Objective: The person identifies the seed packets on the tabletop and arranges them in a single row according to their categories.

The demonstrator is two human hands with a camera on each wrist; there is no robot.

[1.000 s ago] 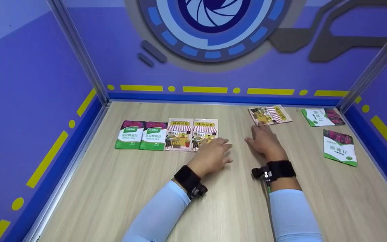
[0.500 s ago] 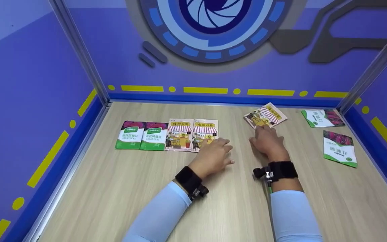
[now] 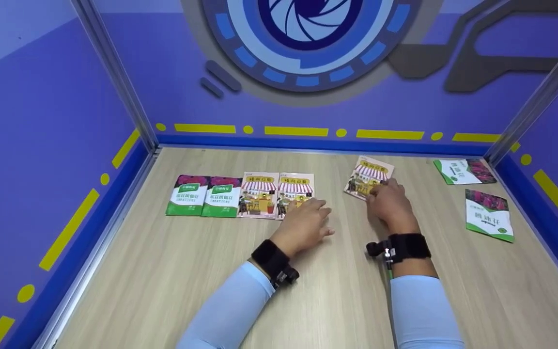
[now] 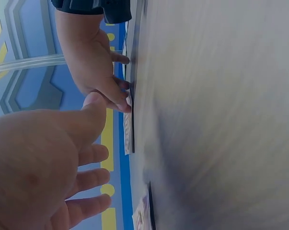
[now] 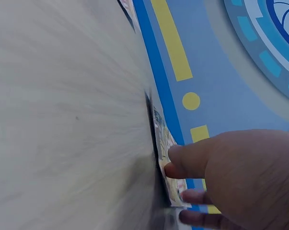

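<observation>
In the head view the right hand (image 3: 391,205) touches the lower right corner of a pink shop-print packet (image 3: 367,175), which lies tilted on the table. The right wrist view shows the fingers of that hand (image 5: 235,177) against the packet (image 5: 164,139). The left hand (image 3: 303,225), fingers spread, rests over the lower edge of another pink packet (image 3: 296,186). To its left a matching pink packet (image 3: 258,196) and two green-and-white packets (image 3: 221,196) (image 3: 188,195) form a row.
Two more green-and-white packets lie at the right, one near the back corner (image 3: 464,171) and one (image 3: 489,215) in front of it. Blue-purple panels (image 3: 390,111) with metal corner posts enclose the wooden table (image 3: 162,271).
The shop-print packet at the right hand has turned from nearly sideways to almost upright and slid left and nearer. The right hand has shifted slightly right. The left hand has barely moved.
</observation>
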